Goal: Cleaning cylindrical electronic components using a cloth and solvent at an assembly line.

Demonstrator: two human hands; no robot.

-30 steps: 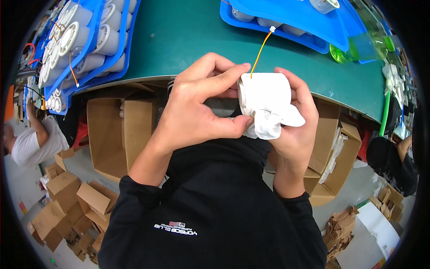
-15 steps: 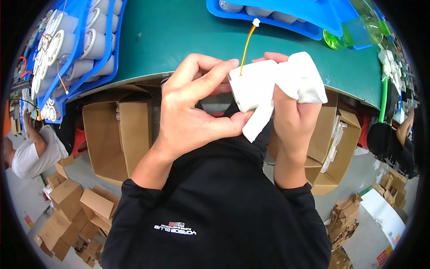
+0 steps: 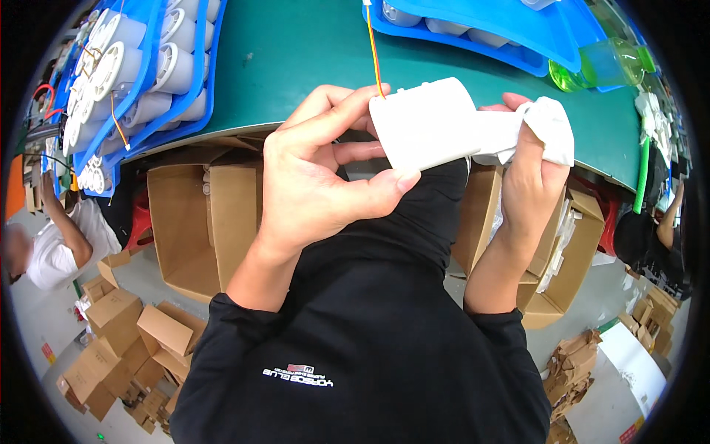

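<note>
Between thumb and fingers, my left hand [image 3: 325,163] grips a white plastic cylinder [image 3: 425,126] by its left end, tilted a little. From that end a thin red and yellow wire [image 3: 375,55] rises to a small white plug. My right hand [image 3: 529,170] is closed on a crumpled white cloth [image 3: 549,129], or a wipe; I cannot tell which. A smooth strip of it stretches left to the cylinder's right side and appears to touch it. Both hands are above the near edge of the green table [image 3: 296,52].
Stacked blue trays [image 3: 203,89] of white cylinders stand at the left. Another blue tray [image 3: 473,48] lies at the far right, beside a green-tinted clear bottle [image 3: 603,65]. Open cardboard boxes [image 3: 177,237] sit below the table edge. People [image 3: 63,237] are at both sides.
My right hand has moved right and slightly down with the white cloth, away from the cylinder. The cylinder is turned so its long side shows, and its wire stands higher.
</note>
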